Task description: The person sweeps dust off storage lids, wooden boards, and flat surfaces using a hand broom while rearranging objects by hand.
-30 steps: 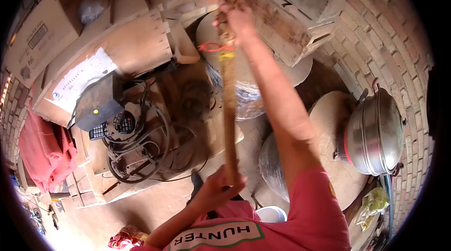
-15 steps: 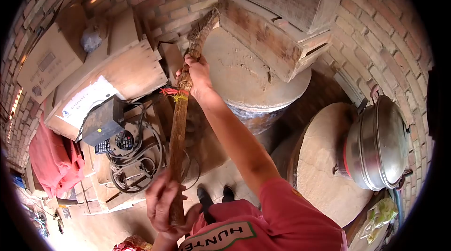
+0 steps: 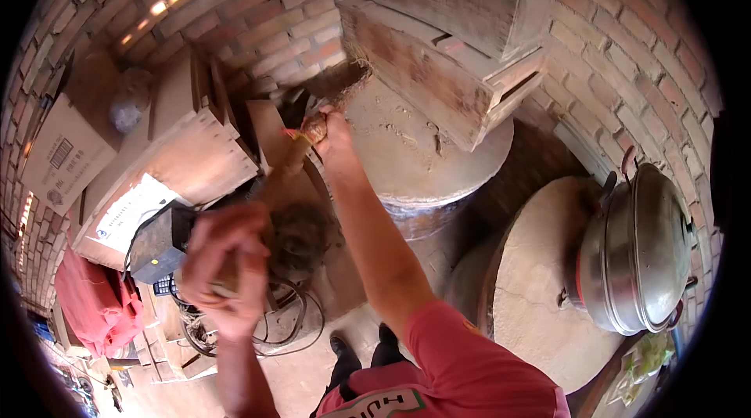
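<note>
A long brown stick [image 3: 288, 166] with bristly straw at its far end runs from the low round slab toward the lower left. Near red and yellow ties, my right hand [image 3: 335, 135] is closed around the stick. My left hand [image 3: 228, 271], blurred by motion, is wrapped around its near end, above the coiled black cables [image 3: 293, 324]. The far straw tip lies at the edge of the dusty round slab [image 3: 438, 175]; part of the stick's middle is smeared.
Wooden boxes [image 3: 422, 73] sit on the slab against the brick wall. At the right, a metal pot [image 3: 637, 250] stands by another round slab [image 3: 540, 285]. To the left are a cardboard box [image 3: 66, 160], a dark box [image 3: 162, 244] and red cloth [image 3: 94, 300].
The stick has swung left and lower, with both hands moving along with it. Its near end has risen away from my body. The view has shifted, showing more of the back wall.
</note>
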Motion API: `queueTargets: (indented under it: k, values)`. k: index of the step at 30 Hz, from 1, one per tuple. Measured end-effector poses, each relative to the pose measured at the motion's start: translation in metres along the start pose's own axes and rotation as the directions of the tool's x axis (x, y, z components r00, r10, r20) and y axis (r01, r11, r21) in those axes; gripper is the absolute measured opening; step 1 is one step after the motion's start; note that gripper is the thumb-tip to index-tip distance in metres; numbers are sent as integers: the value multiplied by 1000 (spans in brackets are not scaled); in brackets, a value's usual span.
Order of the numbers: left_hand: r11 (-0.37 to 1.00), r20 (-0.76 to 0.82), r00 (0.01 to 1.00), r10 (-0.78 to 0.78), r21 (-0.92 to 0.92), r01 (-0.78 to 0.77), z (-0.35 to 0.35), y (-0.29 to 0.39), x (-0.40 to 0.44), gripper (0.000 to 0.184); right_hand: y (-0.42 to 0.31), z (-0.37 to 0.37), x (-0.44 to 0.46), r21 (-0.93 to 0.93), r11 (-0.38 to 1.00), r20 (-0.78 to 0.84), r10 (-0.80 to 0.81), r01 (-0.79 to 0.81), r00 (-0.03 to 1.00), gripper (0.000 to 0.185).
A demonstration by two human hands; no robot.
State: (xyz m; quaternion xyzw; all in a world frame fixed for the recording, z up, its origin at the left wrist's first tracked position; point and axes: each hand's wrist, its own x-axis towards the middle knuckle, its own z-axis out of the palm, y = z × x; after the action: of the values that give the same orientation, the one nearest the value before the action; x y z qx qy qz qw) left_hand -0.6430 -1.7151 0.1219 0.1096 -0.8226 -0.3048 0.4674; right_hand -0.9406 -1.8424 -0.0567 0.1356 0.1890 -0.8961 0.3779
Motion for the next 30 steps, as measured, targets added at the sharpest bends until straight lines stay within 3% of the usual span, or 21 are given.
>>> queueTargets:
  k: [2,4,5,6,9,12,13,15,18,19,20,21,22,23,25,27,28,29,30]
  values:
    - [996,-79,996,-36,-83,29,-26,7,19,14,9,16,-31,57,993,-42,-97,99,994,20]
    - [997,-139,987,-79,-23,76,-70,11,31,16,17,30,-84,67,991,12,-119,118,993,20]
    - [998,-150,989,-18,56,27,-96,11,37,17,22,36,-111,67,990,43,-126,123,991,21]
    - [980,-53,995,85,186,-74,-125,16,37,18,27,43,-137,87,989,101,-132,123,986,19]
    - [989,38,989,145,-28,-144,-200,44,18,17,41,60,-195,115,993,232,-60,34,971,17]
    - [954,83,952,294,33,-298,-240,67,8,24,60,74,-199,174,985,445,-88,10,891,20]
    - [882,81,883,463,59,-468,-220,74,20,40,65,82,-188,131,991,451,-61,2,890,20]
    - [731,224,807,547,342,-590,-199,67,25,35,65,100,-150,63,997,469,5,-38,883,21]
    - [820,162,913,374,402,-407,-117,42,40,21,48,108,-69,-2,979,544,173,-205,821,24]
    - [862,145,944,297,384,-330,-91,33,46,19,42,104,-46,12,980,503,167,-200,848,21]
    - [910,121,972,202,343,-232,-67,19,52,19,35,94,-23,-8,979,408,188,-203,893,20]
    - [982,32,997,77,173,-81,-50,2,56,15,29,78,-3,-28,978,308,206,-207,929,18]
    - [994,84,993,-81,77,74,-43,-1,67,13,25,53,12,23,988,270,144,-156,952,18]
    - [996,108,991,-85,-19,88,-37,-15,72,13,21,30,22,69,993,228,79,-97,971,17]
    - [974,212,956,202,55,-218,-36,-4,71,14,13,20,2,131,991,301,-5,-36,954,16]
    - [987,211,967,145,43,-157,-65,8,77,13,10,15,-49,259,963,301,-2,-80,953,11]
    - [988,153,982,114,82,-128,-90,9,78,10,8,18,-82,200,978,214,21,-65,977,13]
    - [935,304,901,310,72,-346,-121,3,89,8,8,15,-110,141,989,269,7,-47,963,15]
    - [960,378,890,254,15,-280,-160,16,90,11,7,29,-156,113,994,173,-17,-3,985,24]
